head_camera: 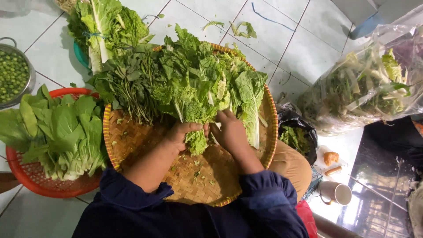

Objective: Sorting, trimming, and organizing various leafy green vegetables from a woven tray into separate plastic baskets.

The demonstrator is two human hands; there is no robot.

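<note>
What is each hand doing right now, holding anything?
Left hand: closed on a leafy green piece over the woven tray.
Right hand: on the same leaves; grip cannot be told.

Red basket point(26, 176) of bok choy, pot of peas point(13, 75), white mug point(337, 192).

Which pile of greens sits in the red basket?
The broad, smooth-leaved greens at the left fill the red basket. The others lie on the woven tray or in bags.
</note>
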